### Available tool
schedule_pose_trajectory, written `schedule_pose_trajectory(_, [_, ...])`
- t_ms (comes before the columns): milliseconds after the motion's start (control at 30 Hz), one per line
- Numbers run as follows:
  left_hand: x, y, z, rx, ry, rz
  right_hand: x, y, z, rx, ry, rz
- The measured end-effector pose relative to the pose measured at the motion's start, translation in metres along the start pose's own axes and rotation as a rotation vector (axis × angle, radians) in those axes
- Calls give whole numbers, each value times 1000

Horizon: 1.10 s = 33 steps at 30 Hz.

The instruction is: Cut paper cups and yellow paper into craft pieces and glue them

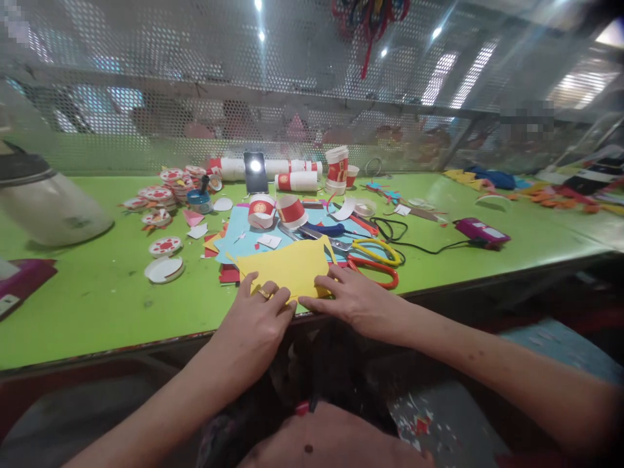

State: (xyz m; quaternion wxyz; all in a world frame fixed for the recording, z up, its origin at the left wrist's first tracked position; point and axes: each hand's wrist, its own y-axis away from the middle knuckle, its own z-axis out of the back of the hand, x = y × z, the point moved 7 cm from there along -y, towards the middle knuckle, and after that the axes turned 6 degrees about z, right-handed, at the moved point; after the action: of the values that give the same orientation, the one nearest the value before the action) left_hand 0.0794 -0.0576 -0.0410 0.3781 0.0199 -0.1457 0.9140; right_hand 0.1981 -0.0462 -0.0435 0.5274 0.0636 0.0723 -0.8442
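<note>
A sheet of yellow paper [285, 265] lies at the table's near edge, on top of other coloured sheets. My left hand [263, 313], with a ring on one finger, has its curled fingers pressed on the sheet's near left part. At the near right corner, my right hand [355, 298] grips the same sheet between thumb and fingers. Just beyond my right hand are scissors with yellow and red handles [375, 252]. Light blue paper [234, 237] shows underneath, along with a dark blue-handled tool [325, 229]. Two cut red-and-white paper cups [262, 212] stand behind the yellow sheet.
Decorated paper discs [164, 246] lie to the left, near a blue glue jar [199, 201]. A phone [255, 173] leans against stacked paper cups [297, 181] at the back. A purple corded device [481, 233] is at right. A large whitish container [53, 201] stands far left.
</note>
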Motion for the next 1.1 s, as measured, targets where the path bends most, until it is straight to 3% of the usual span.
schedule_pose_trajectory(133, [0, 4, -2, 22, 13, 36, -2, 8, 0, -34, -5, -7])
schedule_pose_trajectory(500, [10, 14, -2, -59, 40, 66, -17, 51, -13, -100, -101, -81])
schedule_pose_trajectory(867, [15, 24, -4, -131, 80, 63, -20, 63, -21, -221, -169, -67])
schedule_pose_trajectory(1100, [13, 20, -2, -111, 50, 69, -17, 58, -8, -286, -165, -153])
